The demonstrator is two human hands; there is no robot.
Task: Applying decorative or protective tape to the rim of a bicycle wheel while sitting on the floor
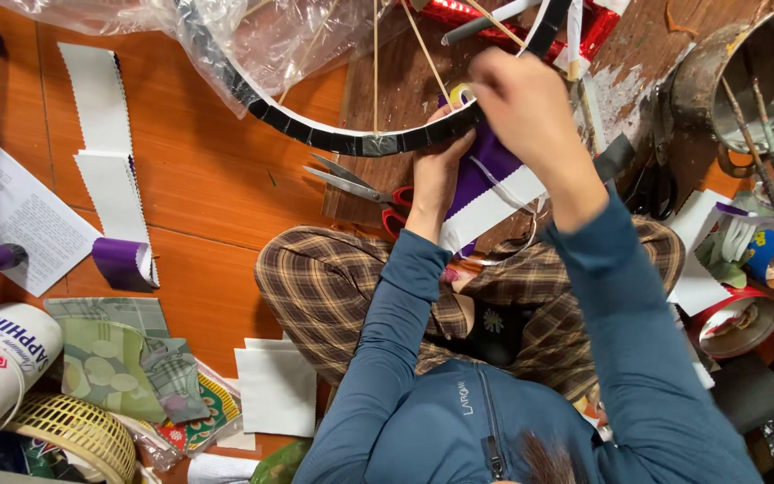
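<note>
A pair of red-handled steel scissors (pixel 360 186) lies on the orange wooden floor (pixel 217 170) near a long white pinked-edge fabric strip (pixel 105 143), while a dented metal pot (pixel 763 76) holding thin sticks stands well apart beside a woven yellow plastic basket (pixel 78 432).

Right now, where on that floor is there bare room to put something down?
The widest bare patch of orange floor lies between the white paper strip and the scissors. A smaller one sits between the purple roll and the plaid knee. It is crowded around both hands and by the metal pot.
</note>
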